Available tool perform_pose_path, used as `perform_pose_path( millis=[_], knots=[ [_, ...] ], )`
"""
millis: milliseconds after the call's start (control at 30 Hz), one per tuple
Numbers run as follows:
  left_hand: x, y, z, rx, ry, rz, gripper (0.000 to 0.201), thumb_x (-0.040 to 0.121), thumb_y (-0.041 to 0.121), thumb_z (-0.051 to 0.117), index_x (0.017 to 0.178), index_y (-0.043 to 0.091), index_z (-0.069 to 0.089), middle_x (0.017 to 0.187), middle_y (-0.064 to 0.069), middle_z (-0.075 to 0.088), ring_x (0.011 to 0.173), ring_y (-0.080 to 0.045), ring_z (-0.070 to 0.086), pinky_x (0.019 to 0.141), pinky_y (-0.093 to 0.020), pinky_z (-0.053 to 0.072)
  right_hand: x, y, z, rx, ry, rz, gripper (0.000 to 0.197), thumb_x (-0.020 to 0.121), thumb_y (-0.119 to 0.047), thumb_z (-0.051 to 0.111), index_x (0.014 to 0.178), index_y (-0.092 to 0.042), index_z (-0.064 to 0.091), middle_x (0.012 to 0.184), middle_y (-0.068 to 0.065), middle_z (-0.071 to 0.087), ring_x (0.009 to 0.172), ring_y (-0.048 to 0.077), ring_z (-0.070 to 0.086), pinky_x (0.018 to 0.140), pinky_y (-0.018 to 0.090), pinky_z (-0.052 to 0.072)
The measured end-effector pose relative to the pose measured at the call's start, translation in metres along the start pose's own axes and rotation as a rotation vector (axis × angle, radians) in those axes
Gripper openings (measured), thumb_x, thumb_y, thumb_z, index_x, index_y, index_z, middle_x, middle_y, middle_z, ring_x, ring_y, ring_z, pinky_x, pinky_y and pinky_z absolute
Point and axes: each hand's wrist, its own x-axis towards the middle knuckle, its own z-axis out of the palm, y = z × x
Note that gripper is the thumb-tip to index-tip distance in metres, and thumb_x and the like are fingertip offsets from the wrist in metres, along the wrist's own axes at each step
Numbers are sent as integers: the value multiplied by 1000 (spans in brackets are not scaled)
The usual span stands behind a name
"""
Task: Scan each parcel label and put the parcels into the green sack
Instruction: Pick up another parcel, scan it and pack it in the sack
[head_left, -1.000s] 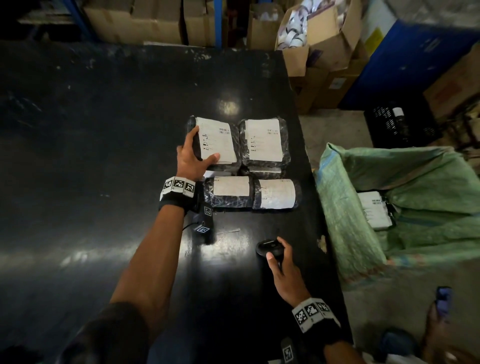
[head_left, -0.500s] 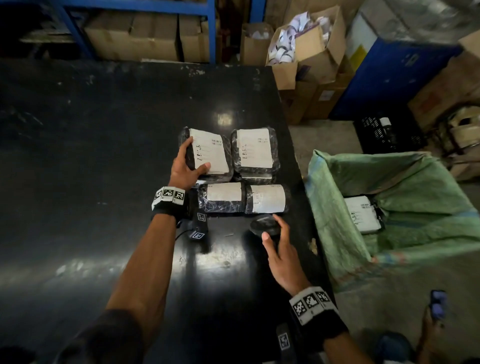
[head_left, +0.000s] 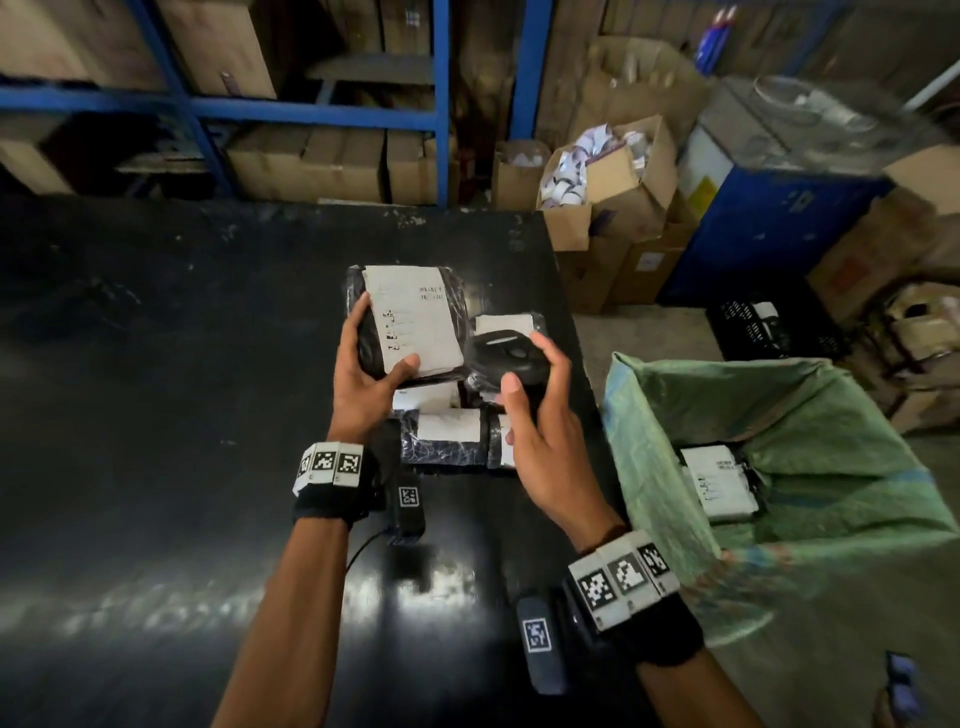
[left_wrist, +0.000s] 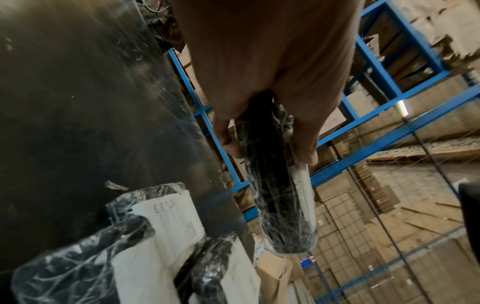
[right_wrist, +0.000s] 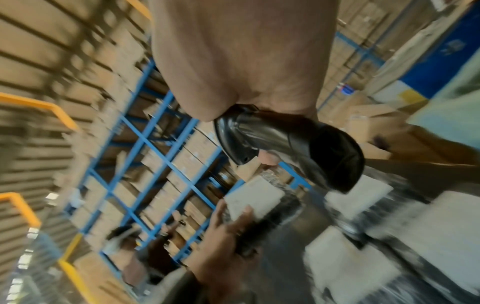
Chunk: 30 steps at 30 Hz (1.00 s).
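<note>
My left hand (head_left: 371, 364) grips a black plastic-wrapped parcel (head_left: 415, 319) with a white label, lifted above the table; in the left wrist view that parcel (left_wrist: 280, 195) hangs edge-on between thumb and fingers. My right hand (head_left: 535, 410) holds the black scanner (head_left: 506, 356) just right of the lifted parcel, its head toward the label. The scanner (right_wrist: 288, 150) fills the right wrist view. More labelled parcels (head_left: 449, 434) lie on the black table (head_left: 156, 415) under both hands. The green sack (head_left: 810, 431) stands open at the right with one parcel (head_left: 719, 483) inside.
Blue shelving (head_left: 441, 104) with cardboard boxes runs behind the table. Open cartons (head_left: 618, 182) and a blue container (head_left: 769, 223) stand on the floor at the back right, with a black crate (head_left: 763, 327) beyond the sack. The table's right edge runs next to the sack.
My left hand has lifted the far-left parcel off the table. My right hand has picked the scanner up from the table and brought it beside the parcel's label.
</note>
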Motion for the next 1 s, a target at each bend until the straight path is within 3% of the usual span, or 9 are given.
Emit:
perform_pose_path(
  millis=[100, 233, 300, 567, 667, 800, 1000],
  knots=[
    [-5, 20, 3, -7, 50, 68, 88, 83, -5, 79, 157, 5, 33, 157, -1, 44, 144, 0, 43, 116, -19, 37, 2, -26, -3, 18, 33, -67, 40, 100, -41, 45, 135, -52, 29, 126, -8, 62, 109, 9, 64, 92, 47, 54],
    [-11, 43, 7, -89, 52, 97, 89, 83, -8, 78, 158, 7, 32, 155, 8, 46, 143, 0, 44, 112, -16, 40, 1, -55, -8, 39, 9, -118, 42, 99, -43, 45, 137, -50, 29, 121, -16, 62, 106, 2, 64, 91, 43, 55],
    [-13, 51, 10, -116, 43, 101, 89, 83, -10, 77, 158, 7, 31, 152, 17, 45, 142, 2, 45, 109, -14, 41, 1, -65, -9, 44, -9, -126, 45, 97, -47, 44, 139, -49, 28, 123, -13, 63, 108, 0, 63, 92, 41, 54],
    [-24, 65, 18, -129, 41, 134, 89, 82, -9, 78, 157, 7, 34, 157, 7, 45, 143, -4, 46, 111, -16, 41, 9, -79, -4, 22, -52, -115, 46, 97, -50, 42, 140, -51, 24, 124, -1, 66, 98, 8, 65, 88, 33, 55],
    [-27, 67, 19, -131, 38, 130, 89, 82, -8, 79, 157, 8, 34, 156, 9, 46, 144, -6, 46, 112, -19, 41, 10, -78, -4, 26, -59, -104, 45, 98, -49, 41, 139, -52, 24, 125, -1, 66, 93, 8, 62, 80, 20, 52],
    [-31, 71, 20, -159, 24, 99, 89, 83, -9, 78, 157, 13, 34, 153, 14, 49, 142, -9, 49, 108, -20, 46, 9, -78, -3, 38, -63, -98, 46, 98, -49, 40, 140, -51, 21, 130, -1, 62, 106, 9, 64, 77, 16, 54],
    [-34, 74, 20, -183, 13, 71, 90, 83, -9, 77, 158, 15, 33, 154, 6, 49, 141, -13, 51, 105, -24, 51, 10, -76, -3, 54, -65, -87, 47, 97, -51, 39, 140, -52, 20, 130, -3, 61, 104, 4, 64, 73, 12, 54]
  ],
)
